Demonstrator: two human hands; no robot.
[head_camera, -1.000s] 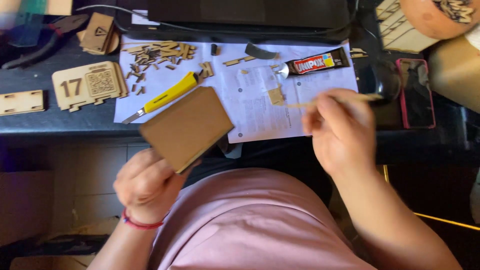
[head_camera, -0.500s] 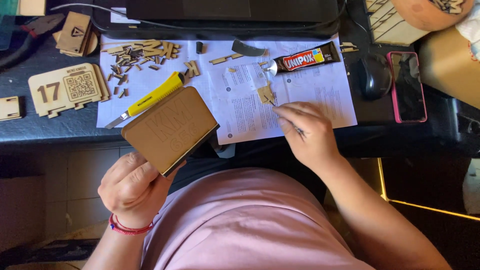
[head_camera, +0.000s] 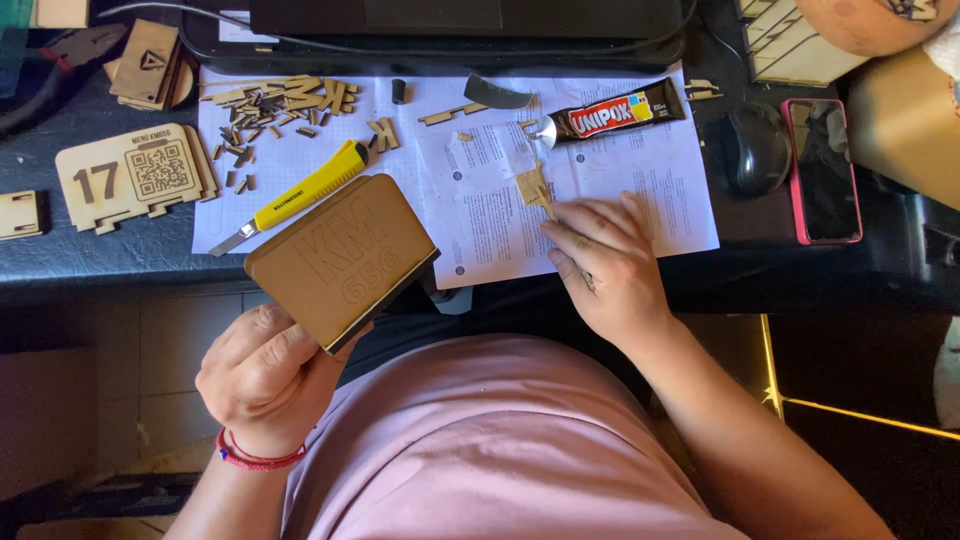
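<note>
My left hand (head_camera: 265, 375) grips a flat brown wooden plaque (head_camera: 340, 258) with rounded corners by its lower edge, tilted above the front edge of the table. My right hand (head_camera: 605, 262) rests on white printed paper sheets (head_camera: 640, 175), pinching a thin stick whose tip touches a small tan wooden piece (head_camera: 531, 185) with a dab of glue. An open black and red glue tube (head_camera: 610, 115) lies just beyond it, nozzle pointing left.
A yellow utility knife (head_camera: 300, 192), scattered small wooden cut-outs (head_camera: 270, 105), an engraved wooden sign (head_camera: 135, 175), a black mouse (head_camera: 752, 148), a pink-cased phone (head_camera: 822, 170) and a laptop (head_camera: 450, 25) lie on the dark table (head_camera: 100, 250). Wooden panels sit at the far right.
My right hand came down and left from above the paper to the small tan piece near the glue tube. The left hand kept holding the plaque, which shifted slightly right.
</note>
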